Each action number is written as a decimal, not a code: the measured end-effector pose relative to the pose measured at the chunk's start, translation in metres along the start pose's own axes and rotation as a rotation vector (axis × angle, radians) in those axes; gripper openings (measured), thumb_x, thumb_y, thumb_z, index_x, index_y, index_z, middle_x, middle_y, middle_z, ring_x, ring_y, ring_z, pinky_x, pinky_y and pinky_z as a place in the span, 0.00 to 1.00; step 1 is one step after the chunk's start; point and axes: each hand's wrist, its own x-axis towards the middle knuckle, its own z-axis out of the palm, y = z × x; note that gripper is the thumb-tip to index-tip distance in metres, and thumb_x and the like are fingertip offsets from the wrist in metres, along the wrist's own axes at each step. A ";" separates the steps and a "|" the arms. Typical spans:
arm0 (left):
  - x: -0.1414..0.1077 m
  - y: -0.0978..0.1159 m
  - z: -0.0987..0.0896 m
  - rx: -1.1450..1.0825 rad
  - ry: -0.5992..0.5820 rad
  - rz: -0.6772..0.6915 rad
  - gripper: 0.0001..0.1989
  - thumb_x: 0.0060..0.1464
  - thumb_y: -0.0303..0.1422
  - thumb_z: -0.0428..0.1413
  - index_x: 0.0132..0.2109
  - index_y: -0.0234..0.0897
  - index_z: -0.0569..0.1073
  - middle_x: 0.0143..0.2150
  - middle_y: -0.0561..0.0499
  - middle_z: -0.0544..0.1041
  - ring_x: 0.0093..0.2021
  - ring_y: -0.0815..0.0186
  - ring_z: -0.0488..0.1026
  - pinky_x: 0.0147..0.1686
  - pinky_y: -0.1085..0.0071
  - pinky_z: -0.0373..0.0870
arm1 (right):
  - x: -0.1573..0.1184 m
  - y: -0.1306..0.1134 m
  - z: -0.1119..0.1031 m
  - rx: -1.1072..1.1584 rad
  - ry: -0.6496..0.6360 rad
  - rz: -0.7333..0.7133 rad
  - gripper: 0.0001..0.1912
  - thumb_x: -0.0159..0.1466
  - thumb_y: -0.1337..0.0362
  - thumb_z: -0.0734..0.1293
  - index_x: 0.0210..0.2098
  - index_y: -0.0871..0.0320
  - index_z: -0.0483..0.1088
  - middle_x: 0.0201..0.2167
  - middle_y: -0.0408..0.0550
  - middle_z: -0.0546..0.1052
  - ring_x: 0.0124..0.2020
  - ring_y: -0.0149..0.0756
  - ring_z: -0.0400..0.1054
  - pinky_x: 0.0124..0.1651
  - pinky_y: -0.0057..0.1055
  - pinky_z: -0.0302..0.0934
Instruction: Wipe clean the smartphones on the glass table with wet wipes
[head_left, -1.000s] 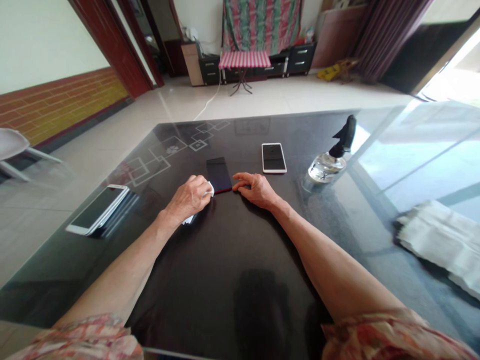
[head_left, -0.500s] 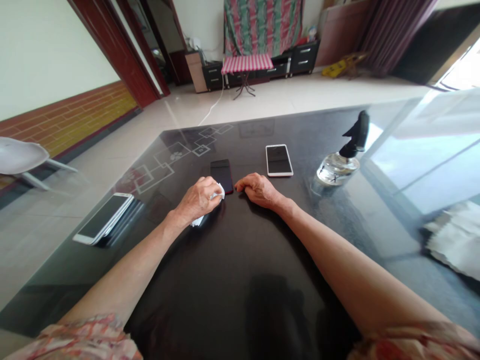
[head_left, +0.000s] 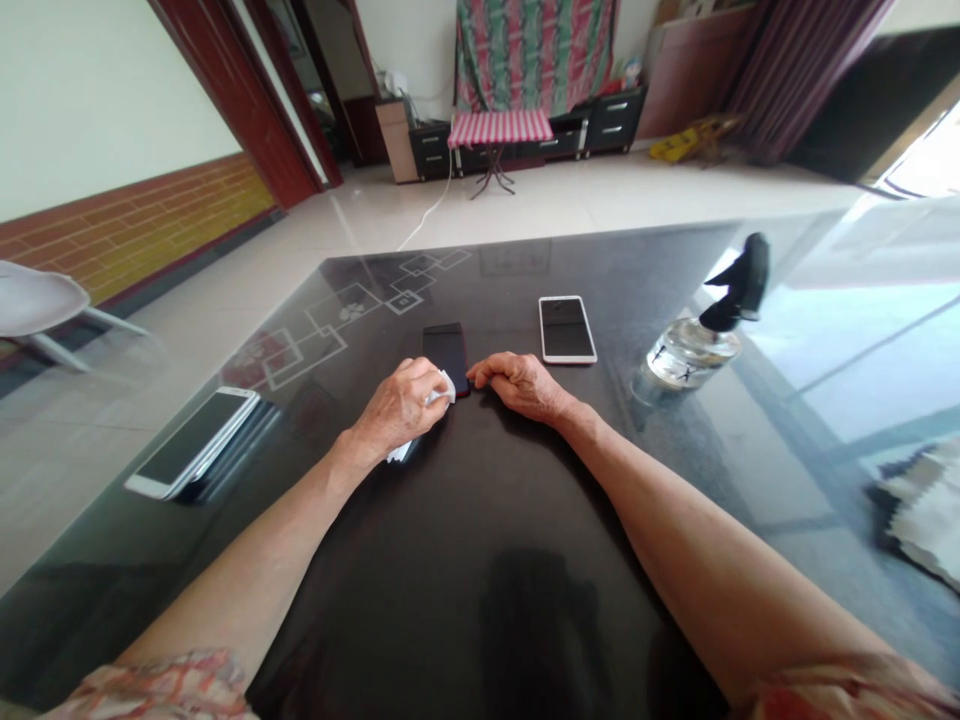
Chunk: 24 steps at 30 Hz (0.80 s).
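Note:
A dark smartphone [head_left: 445,346] with a reddish edge lies on the black glossy table [head_left: 420,560] in front of me. My left hand [head_left: 405,402] is closed around a white cloth [head_left: 447,388], pressed at the phone's lower left corner. Part of the cloth sticks out below the palm. My right hand [head_left: 521,385] has its fingers curled, with the tips against the phone's lower right edge. To the right of that hand lies a white-framed smartphone [head_left: 567,330], screen up.
A clear spray bottle [head_left: 688,350] with a black trigger head stands on the right. Stacked white phones [head_left: 196,445] lie at the left. A pale cloth [head_left: 926,510] rests at the far right edge. A white stool [head_left: 37,300] stands beyond the table's left side.
The view has shifted slightly, so the bottle and white-framed phone appear farther right and lower. Both hands keep nearly the same place beside the dark phone.

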 end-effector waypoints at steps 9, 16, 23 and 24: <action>0.000 0.000 0.000 -0.020 0.002 -0.023 0.03 0.54 0.26 0.56 0.33 0.36 0.72 0.34 0.50 0.74 0.36 0.64 0.69 0.40 0.68 0.67 | 0.001 0.000 0.001 -0.045 -0.037 -0.015 0.18 0.54 0.79 0.58 0.31 0.56 0.76 0.40 0.44 0.81 0.44 0.33 0.74 0.52 0.30 0.64; 0.006 0.005 0.000 0.079 -0.079 0.026 0.04 0.56 0.26 0.54 0.35 0.36 0.73 0.37 0.48 0.74 0.38 0.63 0.68 0.42 0.67 0.67 | 0.001 0.001 0.002 -0.075 -0.044 -0.063 0.17 0.54 0.78 0.57 0.30 0.57 0.76 0.41 0.46 0.80 0.44 0.35 0.73 0.52 0.30 0.63; 0.016 0.018 0.001 0.122 -0.164 -0.171 0.04 0.52 0.27 0.55 0.34 0.37 0.75 0.35 0.47 0.73 0.38 0.61 0.69 0.37 0.67 0.68 | 0.000 -0.002 0.001 -0.103 -0.060 -0.074 0.18 0.54 0.78 0.57 0.31 0.56 0.75 0.41 0.44 0.80 0.45 0.34 0.72 0.53 0.30 0.62; 0.016 0.018 0.000 0.134 -0.168 -0.196 0.04 0.52 0.27 0.55 0.33 0.37 0.75 0.35 0.47 0.73 0.38 0.60 0.69 0.37 0.67 0.68 | 0.000 -0.002 0.001 -0.106 -0.062 -0.077 0.18 0.54 0.78 0.57 0.31 0.56 0.75 0.42 0.44 0.80 0.45 0.34 0.72 0.53 0.30 0.62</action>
